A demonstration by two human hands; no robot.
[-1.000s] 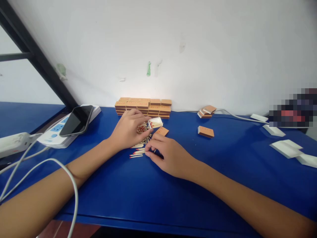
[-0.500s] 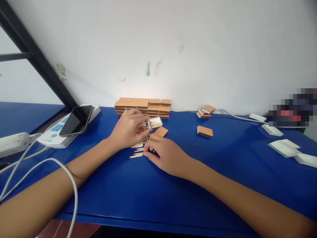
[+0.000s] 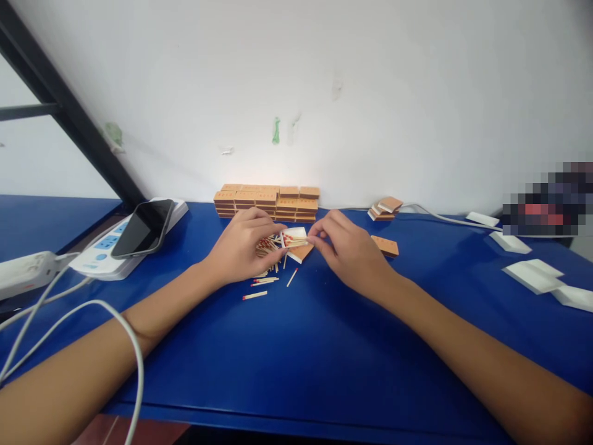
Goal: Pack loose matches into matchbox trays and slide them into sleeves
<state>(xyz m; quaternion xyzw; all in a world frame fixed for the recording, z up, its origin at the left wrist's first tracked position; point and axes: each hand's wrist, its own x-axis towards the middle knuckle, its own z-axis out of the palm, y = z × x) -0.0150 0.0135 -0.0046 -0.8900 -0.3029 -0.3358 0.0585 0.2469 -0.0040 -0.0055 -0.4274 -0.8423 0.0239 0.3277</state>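
Observation:
My left hand (image 3: 248, 244) grips the left end of a white matchbox tray (image 3: 300, 232) between thumb and fingers. Red-tipped matches lie inside the tray. At its right end, my right hand (image 3: 345, 247) pinches matchsticks (image 3: 303, 241) over the tray; how many is too small to tell. Beneath the tray is an orange matchbox sleeve (image 3: 301, 253). A heap of loose matches (image 3: 267, 246) is partly hidden behind my left hand. Several single matches, one of them a match (image 3: 254, 296) with a red head, lie on the blue table nearer to me.
Stacked orange matchboxes (image 3: 266, 201) stand against the wall. At right are a small matchbox pile (image 3: 385, 209), a single matchbox (image 3: 385, 246) and several white trays (image 3: 532, 276). A phone (image 3: 143, 227) rests on a power strip (image 3: 106, 264) at left, with a white cable (image 3: 139, 364) looping across my left forearm.
My right hand has moved up and right from the loose matches to the tray's right end, bringing matchsticks there. My left hand keeps hold of the tray, now slightly lower and further right.

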